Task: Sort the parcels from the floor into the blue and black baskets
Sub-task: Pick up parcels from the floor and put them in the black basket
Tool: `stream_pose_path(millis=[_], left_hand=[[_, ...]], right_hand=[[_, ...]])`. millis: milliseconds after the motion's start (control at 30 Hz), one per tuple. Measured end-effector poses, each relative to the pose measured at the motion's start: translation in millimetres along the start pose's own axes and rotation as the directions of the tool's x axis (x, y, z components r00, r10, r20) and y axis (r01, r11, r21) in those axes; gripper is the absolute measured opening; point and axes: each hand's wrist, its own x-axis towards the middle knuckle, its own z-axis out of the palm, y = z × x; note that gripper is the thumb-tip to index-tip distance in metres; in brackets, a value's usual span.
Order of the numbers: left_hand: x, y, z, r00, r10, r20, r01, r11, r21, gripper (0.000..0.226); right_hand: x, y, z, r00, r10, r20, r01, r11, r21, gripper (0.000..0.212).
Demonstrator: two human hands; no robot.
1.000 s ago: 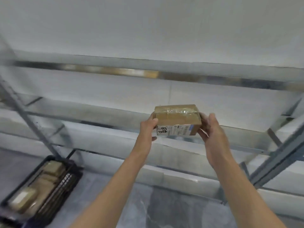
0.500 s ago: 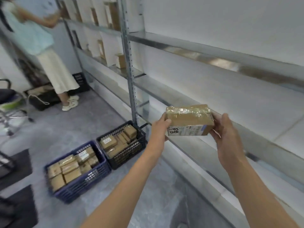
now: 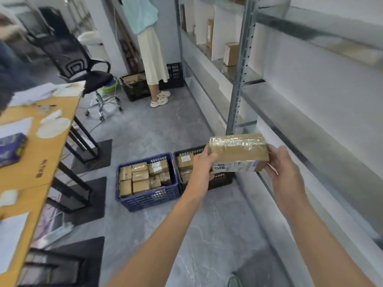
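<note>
Matt cardboard parcel (image 3: 238,154) under glossy tape; plastic lattice baskets (image 3: 151,195); metal shelving (image 3: 238,79).

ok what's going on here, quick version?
A person holds a taped brown parcel up in both hands, the left hand gripping its left end and the right hand its right end, label side towards them. On the floor beyond it, a blue basket and a black basket stand side by side, both with parcels inside. This parcel is in neither yet. Another person stands further back by the shelving.
</note>
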Motion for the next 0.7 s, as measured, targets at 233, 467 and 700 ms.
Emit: stream_pose_path(millis=[233,467,700], left_hand=[[65.4,-20.6,-12.4,0.981,-0.103,-0.164,0.091,0.993,-0.08,0.044],[145.7,-49.3,-52.8,0.945,-0.212,-0.25,0.181,0.973,-0.144,0.059],[252.0,-85.6,-119.0,0.899,-0.336,-0.281,0.288,0.937,-0.199,0.032]], right_hand=[[81.0,28.4,19.1,0.985,0.13,0.112,-0.13,0.991,-0.006,0.042],[154.9,71.3,59.4,0.961,0.225,0.164,-0.215,0.974,-0.074,0.042],[238.8,134.0,117.8,0.953,0.275,0.126,-0.252,0.953,-0.17,0.044]])
